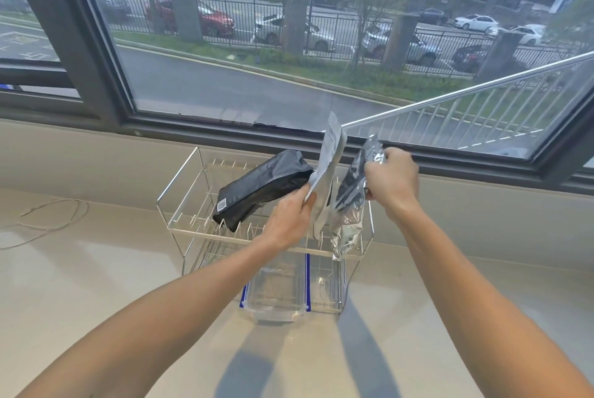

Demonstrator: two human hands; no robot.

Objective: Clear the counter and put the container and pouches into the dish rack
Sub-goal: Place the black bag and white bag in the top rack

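A two-tier wire dish rack [180, 205] stands on the counter under the window. A black pouch [257, 188] lies tilted across its upper tier. My left hand [289, 217] pinches the lower edge of a white-grey pouch [331, 156] that stands upright in the upper tier. My right hand [392, 179] grips the top of a silver foil pouch [350, 205], which hangs at the rack's right end. A clear plastic container with blue clips [276, 291] sits in the lower tier, sticking out toward me.
A pale cord [48, 221] loops on the light counter [96, 285] left of the rack. The window sill and dark frame [193, 131] run right behind the rack. A metal railing [450, 98] shows outside.
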